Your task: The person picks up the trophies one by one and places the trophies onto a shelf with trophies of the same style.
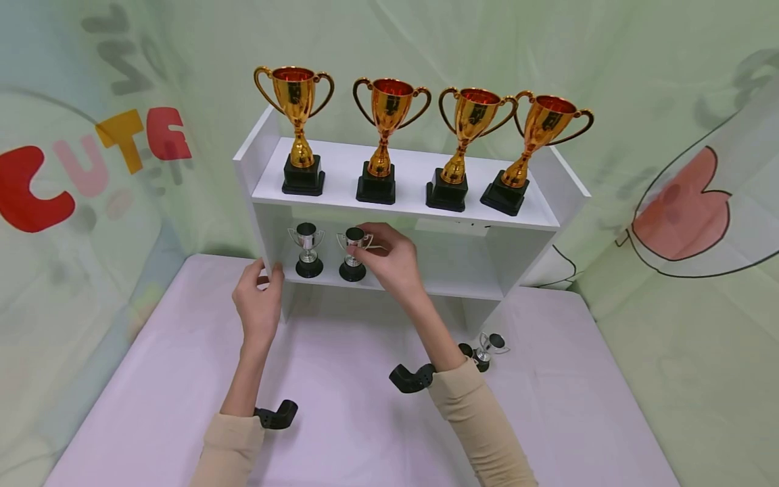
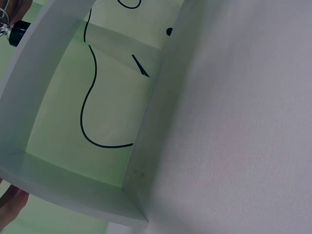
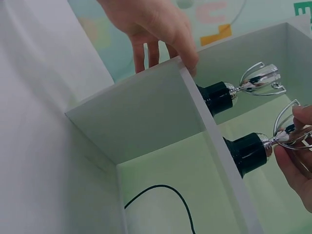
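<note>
My right hand (image 1: 395,265) pinches the cup of a small silver trophy (image 1: 352,271), whose black base rests upright on the middle shelf board. Left of it stands a matching silver trophy (image 1: 309,266), apart and untouched. My left hand (image 1: 258,310) holds the left side panel of the white shelf unit (image 1: 245,169). In the right wrist view, that hand's thumb lies at the panel's front edge, with the other fingers (image 3: 153,53) on its outer side. The left wrist view mainly takes in the lower compartment.
Several large gold trophies (image 1: 380,166) stand in a row on the top board; the two rightmost are close together. More small silver trophies (image 1: 494,343) are on the pale tabletop (image 1: 572,406) at right, partly behind my right forearm. Printed curtains surround the table.
</note>
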`<state>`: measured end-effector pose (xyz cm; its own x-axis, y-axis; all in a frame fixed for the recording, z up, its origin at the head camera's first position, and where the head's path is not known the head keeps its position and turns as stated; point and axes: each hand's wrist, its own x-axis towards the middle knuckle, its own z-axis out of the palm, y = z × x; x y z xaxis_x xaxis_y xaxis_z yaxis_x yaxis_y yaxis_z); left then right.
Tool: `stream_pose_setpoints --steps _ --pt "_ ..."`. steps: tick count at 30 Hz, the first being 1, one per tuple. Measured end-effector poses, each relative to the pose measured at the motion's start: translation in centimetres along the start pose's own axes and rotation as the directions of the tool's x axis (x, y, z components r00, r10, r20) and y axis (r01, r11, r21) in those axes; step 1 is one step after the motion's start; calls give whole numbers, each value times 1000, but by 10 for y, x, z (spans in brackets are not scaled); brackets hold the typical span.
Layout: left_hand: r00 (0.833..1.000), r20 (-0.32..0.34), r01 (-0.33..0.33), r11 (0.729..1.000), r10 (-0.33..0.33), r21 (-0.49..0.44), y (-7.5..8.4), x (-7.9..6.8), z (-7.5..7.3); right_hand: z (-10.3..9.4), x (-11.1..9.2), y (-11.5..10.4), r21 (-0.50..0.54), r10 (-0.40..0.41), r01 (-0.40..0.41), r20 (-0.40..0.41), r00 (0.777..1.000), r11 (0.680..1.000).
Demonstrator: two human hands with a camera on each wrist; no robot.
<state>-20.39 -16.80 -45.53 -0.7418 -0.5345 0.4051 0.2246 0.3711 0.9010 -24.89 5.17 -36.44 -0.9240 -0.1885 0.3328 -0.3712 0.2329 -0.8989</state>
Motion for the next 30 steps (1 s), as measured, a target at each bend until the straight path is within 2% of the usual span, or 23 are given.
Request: stream_pose_setpoints --steps 9,17,30 --pt "1000 -7 4 1000 -4 0 3 0 2 -3 -2 1 -13 33 -33 0 999 999" --pt "1000 -10 0 1000 0 -5 3 -1 3 -8 -5 8 -59 4 -3 18 1000 998" --pt "1000 4 27 1000 -27 12 3 -1 1 -20 -18 19 -23 -4 3 -8 1000 1000"
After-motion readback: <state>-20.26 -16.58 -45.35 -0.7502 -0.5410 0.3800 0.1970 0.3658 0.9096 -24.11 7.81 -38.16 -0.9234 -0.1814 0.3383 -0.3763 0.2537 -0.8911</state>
